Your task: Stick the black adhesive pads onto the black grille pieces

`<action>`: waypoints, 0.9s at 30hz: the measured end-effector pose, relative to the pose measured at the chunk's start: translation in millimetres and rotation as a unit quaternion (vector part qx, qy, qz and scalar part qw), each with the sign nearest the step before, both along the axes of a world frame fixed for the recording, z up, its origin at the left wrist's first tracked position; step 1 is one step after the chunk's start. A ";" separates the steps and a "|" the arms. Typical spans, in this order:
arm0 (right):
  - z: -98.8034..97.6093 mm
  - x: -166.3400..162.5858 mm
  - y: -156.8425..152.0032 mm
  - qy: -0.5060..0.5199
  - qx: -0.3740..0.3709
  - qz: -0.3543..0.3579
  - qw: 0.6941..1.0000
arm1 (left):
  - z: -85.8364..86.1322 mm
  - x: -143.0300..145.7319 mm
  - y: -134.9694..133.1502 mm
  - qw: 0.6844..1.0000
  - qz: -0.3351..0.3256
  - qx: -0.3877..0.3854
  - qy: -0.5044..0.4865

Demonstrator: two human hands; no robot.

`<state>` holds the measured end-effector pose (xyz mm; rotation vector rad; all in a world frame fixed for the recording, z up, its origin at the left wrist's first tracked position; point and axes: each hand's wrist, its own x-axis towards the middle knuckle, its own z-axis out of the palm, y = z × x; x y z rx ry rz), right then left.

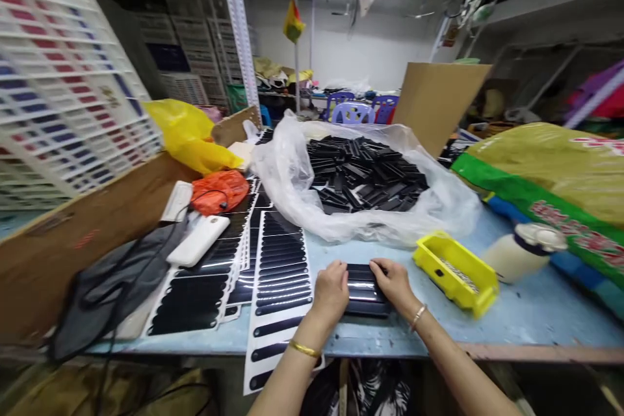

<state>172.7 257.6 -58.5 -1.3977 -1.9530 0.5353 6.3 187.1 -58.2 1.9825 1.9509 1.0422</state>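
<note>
Several black flat strips (pixel 363 292) lie side by side in a row on the blue table between my hands. At their left ends are the curled fingers of my left hand (pixel 331 289), closed on them. My right hand (pixel 396 286) pinches the right ends, thumb and fingers together. Just left of my left hand is a white sheet (pixel 283 260) carrying rows of black strips with rounded ends, its front part hanging past the table edge. Beyond my hands, a clear plastic bag (pixel 292 198) lies open around a heap of loose black pieces (pixel 361 172).
Right of my right hand stands a yellow bin (pixel 433 276) with small pieces inside. Behind it are a cream bottle (pixel 517 257) and a green-yellow sack (pixel 550 175). On the left lie more black-strip sheets (pixel 188 296), a white power bank-like box (pixel 199 240) and an orange bag (pixel 219 192).
</note>
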 end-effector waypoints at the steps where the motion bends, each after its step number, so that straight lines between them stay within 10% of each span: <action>1: 0.7 3.0 1.2 0.005 0.003 -0.014 1.000 | -0.9 -0.8 1.7 1.000 -0.005 0.001 -0.005; 27: -28.8 -8.2 -18.4 0.016 0.154 0.008 0.988 | 17.8 3.3 -14.3 0.997 0.012 -0.029 0.065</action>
